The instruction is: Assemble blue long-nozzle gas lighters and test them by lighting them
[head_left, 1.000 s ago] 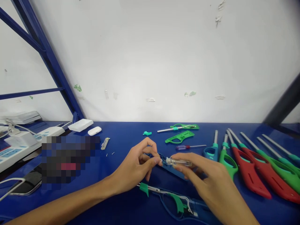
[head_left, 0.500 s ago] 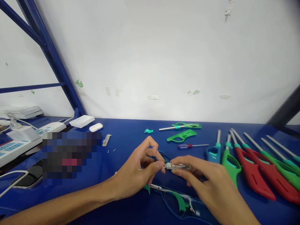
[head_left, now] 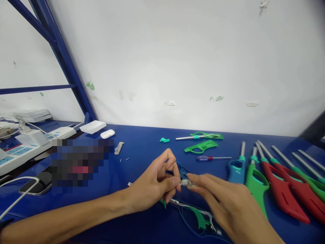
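A small clear part with a whitish end is held between my two hands. My left hand pinches its left tip between thumb and forefinger. The fingers of my right hand close round its right side and hide much of it. Just behind my fingertips lies a blue shell piece, partly covered. Below my hands an opened blue lighter body holds a green trigger and white wires.
Opened green lighter halves, a purple screwdriver and a small teal piece lie behind my hands. Several long lighters, including a red one, stand at right. A power strip and white case are left.
My right fingers have shifted left along the clear part, covering more of it. The whole view has shifted slightly, so the table's objects appear a little further right.
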{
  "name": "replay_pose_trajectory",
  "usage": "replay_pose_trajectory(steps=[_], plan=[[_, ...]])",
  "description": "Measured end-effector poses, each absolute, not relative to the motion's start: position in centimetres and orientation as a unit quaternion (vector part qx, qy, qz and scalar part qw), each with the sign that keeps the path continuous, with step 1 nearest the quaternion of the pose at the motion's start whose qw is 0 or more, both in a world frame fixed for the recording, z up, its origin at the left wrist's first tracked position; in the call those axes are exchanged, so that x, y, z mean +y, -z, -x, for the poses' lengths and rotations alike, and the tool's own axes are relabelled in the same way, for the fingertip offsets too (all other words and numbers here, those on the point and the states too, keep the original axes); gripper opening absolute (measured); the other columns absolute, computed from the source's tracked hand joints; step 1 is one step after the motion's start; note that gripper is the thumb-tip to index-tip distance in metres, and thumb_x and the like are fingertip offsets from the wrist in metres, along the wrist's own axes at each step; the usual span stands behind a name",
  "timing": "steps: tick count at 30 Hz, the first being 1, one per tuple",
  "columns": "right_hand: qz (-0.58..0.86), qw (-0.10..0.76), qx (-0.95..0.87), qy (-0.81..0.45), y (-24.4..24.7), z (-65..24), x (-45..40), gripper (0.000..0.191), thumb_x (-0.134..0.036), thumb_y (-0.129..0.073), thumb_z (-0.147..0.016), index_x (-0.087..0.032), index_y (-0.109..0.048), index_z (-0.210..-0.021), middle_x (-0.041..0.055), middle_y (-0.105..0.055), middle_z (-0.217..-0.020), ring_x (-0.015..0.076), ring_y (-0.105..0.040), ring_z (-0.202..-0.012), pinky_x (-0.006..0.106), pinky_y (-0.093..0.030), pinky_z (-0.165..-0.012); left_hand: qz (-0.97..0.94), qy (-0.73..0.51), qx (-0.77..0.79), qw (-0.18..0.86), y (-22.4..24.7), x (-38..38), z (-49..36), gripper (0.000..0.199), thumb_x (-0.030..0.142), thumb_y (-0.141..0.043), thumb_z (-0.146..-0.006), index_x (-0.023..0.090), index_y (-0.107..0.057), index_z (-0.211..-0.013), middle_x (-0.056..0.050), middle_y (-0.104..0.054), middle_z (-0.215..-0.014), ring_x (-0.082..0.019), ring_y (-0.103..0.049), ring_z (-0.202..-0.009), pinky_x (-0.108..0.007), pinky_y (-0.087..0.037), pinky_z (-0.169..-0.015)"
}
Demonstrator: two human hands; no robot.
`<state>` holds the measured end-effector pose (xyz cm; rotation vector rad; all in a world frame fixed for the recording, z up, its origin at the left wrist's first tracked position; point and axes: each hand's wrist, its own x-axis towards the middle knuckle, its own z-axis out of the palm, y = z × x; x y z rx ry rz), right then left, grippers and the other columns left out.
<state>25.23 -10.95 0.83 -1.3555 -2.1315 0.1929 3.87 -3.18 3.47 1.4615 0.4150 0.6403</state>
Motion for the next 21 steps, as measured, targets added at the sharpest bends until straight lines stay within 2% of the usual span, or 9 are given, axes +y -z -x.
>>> replay_pose_trajectory(steps=[4,10,15,21], plan=[[0.503,0.291,-0.813,-0.041,-0.9,-25.2,-11.0,0.040,-0.015,-0.043,-0.102,-0.030,-0.066,-0.130,0.0030,-0.078,-0.098,0.0161,-0.076,-0.076,0.023,-0.057,-0.069,-0.643,-0.282,0.179,0.689,-3.4,-3.1,-3.8,0.051,0.048,-0.071,-0.094,0.024,-0.027,-0.087,0.008,-0.055,-0.079,-0.001,-0.041,-0.047,-0.016,-0.032,-0.046],[0.499,0.272,-0.823,0.006,-0.4,-25.1,-11.0,0.042,-0.011,-0.041,-0.100,-0.030,-0.067,-0.127,0.0028,-0.077,-0.090,0.0153,-0.074,-0.068,0.022,-0.055,-0.063,-0.636,-0.288,0.173,0.695,-3.4,-3.0,-3.9,0.051,0.046,-0.071,-0.094,0.024,-0.026,-0.086,0.007,-0.055,-0.078,-0.002,-0.040,-0.048,-0.019,-0.032,-0.049],[0.490,0.268,-0.827,0.059,0.4,-25.1,-10.8,0.049,-0.006,-0.039,-0.096,-0.031,-0.063,-0.130,0.0026,-0.079,-0.096,0.0147,-0.074,-0.065,0.022,-0.054,-0.059,-0.637,-0.287,0.185,0.692,-3.1,-3.1,-3.8,0.051,0.047,-0.072,-0.093,0.024,-0.027,-0.084,0.007,-0.054,-0.077,-0.002,-0.038,-0.047,-0.019,-0.030,-0.048],[0.451,0.250,-0.840,0.169,-0.1,-24.7,-10.6,0.049,0.001,-0.036,-0.091,-0.025,-0.057,-0.125,0.0021,-0.079,-0.101,0.0141,-0.071,-0.051,0.026,-0.044,-0.042,-0.634,-0.277,0.202,0.693,-3.1,-3.0,-3.6,0.055,0.051,-0.074,-0.090,0.024,-0.027,-0.083,0.007,-0.053,-0.075,-0.002,-0.037,-0.046,-0.020,-0.029,-0.047]])
